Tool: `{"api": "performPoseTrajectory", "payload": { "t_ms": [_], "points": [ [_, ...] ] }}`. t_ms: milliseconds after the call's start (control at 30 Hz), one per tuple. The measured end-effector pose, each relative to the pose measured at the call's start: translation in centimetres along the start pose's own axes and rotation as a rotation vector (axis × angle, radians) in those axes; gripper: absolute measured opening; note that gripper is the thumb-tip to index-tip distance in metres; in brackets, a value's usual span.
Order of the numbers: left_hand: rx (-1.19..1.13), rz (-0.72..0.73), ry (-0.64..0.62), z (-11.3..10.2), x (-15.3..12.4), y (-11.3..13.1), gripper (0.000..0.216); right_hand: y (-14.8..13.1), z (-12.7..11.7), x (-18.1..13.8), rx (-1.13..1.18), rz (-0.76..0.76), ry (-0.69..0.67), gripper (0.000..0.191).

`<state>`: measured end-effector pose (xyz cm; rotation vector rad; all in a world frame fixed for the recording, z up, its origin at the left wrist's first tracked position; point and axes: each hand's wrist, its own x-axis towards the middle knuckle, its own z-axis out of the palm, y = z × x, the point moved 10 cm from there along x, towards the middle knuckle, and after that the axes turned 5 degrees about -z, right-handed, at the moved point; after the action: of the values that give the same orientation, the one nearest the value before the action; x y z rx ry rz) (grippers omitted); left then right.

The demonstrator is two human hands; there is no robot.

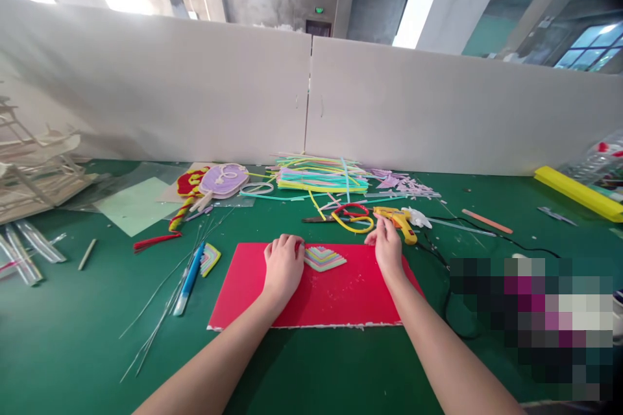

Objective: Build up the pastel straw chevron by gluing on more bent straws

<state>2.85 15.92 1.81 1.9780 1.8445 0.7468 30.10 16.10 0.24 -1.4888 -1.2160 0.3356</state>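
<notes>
A red foam board (341, 295) lies flat on the green table in front of me. On it sits a small pastel striped chevron piece (324, 257). My left hand (283, 266) rests on the board just left of that piece, fingers curled, a bit of red showing at the fingertips. My right hand (388, 246) lies at the board's far right corner, fingers curled down, beside a yellow glue gun (396, 218). Whether it grips anything is hidden.
A pile of coloured strips (321, 176) lies at the back, with scissors (331, 217) and red and yellow loops in front of it. A blue pen (189, 277), thin wires, a second striped piece (210, 258) and purple and red crafts (221, 180) are left. A black cable runs right.
</notes>
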Motion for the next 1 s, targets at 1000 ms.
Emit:
{"api": "performPoseTrajectory", "payload": {
  "t_ms": [1000],
  "points": [
    [0.004, -0.059, -0.009, 0.3, 0.5, -1.0, 0.028, -4.3, 3.7, 0.4, -0.251, -0.374, -0.227, 0.015]
  ]
}}
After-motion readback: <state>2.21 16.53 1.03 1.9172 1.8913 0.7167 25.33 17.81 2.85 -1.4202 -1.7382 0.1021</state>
